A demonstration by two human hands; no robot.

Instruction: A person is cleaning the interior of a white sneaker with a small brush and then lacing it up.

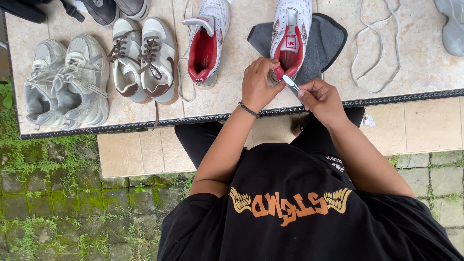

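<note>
At ledge edge: left hand (258,87) steadies sneaker (290,36); right hand (321,99) pinches brush (291,83).

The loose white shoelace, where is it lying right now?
In the head view, the loose white shoelace lies looped on the tiled ledge, right of the grey cloth under the red-lined sneaker.

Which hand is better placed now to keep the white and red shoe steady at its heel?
Likely the left hand: it already grips the heel of the white and red shoe on the grey cloth. The right hand is occupied with a small tool.
</note>
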